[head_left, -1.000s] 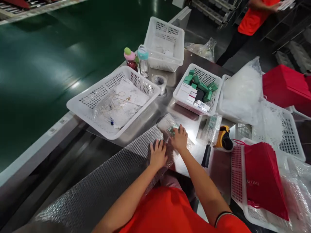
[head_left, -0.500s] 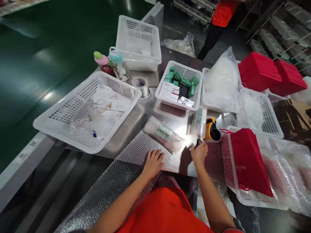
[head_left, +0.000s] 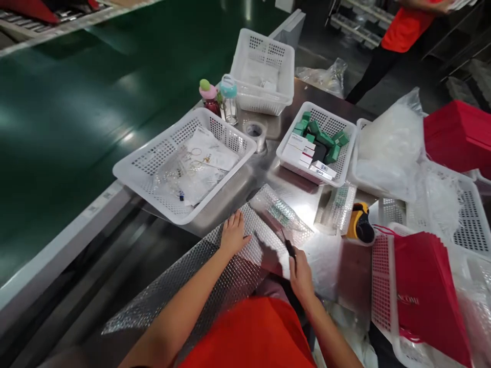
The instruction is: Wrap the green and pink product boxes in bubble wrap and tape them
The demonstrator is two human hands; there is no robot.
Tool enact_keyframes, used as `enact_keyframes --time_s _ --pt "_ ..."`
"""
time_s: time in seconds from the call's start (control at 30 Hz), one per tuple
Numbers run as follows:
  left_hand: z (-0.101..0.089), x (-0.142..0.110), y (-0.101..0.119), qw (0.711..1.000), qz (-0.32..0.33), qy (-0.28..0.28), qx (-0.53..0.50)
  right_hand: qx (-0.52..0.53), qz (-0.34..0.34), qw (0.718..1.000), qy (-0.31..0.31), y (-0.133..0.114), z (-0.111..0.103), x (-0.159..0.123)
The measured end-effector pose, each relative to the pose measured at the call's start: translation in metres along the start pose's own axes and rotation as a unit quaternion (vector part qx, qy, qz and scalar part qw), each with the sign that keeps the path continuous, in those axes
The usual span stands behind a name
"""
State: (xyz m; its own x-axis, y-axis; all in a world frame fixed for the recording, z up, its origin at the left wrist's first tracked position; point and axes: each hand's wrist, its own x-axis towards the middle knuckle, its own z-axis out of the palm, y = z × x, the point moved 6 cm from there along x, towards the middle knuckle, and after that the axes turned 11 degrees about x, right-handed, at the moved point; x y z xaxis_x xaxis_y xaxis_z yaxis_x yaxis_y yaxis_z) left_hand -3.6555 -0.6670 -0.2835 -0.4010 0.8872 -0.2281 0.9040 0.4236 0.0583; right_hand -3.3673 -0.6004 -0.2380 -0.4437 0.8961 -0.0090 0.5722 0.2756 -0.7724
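Observation:
My left hand [head_left: 232, 236] lies flat with fingers stretched on a long sheet of bubble wrap [head_left: 215, 276] that runs toward me. My right hand [head_left: 300, 273] is closed round a black-handled knife [head_left: 288, 248], its tip at the edge of the wrap. Just beyond lies a bubble-wrapped parcel [head_left: 284, 214] with something green inside, on the steel table [head_left: 303, 197].
White baskets stand around: one with papers and small bags [head_left: 180, 168], one with green and white boxes [head_left: 318, 145], an almost bare one [head_left: 264, 69] behind. Two bottles [head_left: 218, 99], a tape roll [head_left: 255, 132], a yellow tape dispenser [head_left: 358, 222], red bags [head_left: 425, 286]. Another person [head_left: 399, 36] stands far right.
My right hand left the parcel, picked up the knife from the table at the right and brought it to the wrap's edge. My left hand slid left on the sheet.

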Motion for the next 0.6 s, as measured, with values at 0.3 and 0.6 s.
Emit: enact_keyframes --time_s 0.3,0.6 --pt "0.017 -0.003 -0.006 0.999 -0.010 0.001 -0.039 -0.213 0.019 0.940 -0.266 -0.091 0.141 0.098" --pt "0.021 -0.002 -0.010 0.997 -0.020 -0.006 -0.068 -0.265 0.006 0.915 -0.304 -0.092 0.165 0.109"
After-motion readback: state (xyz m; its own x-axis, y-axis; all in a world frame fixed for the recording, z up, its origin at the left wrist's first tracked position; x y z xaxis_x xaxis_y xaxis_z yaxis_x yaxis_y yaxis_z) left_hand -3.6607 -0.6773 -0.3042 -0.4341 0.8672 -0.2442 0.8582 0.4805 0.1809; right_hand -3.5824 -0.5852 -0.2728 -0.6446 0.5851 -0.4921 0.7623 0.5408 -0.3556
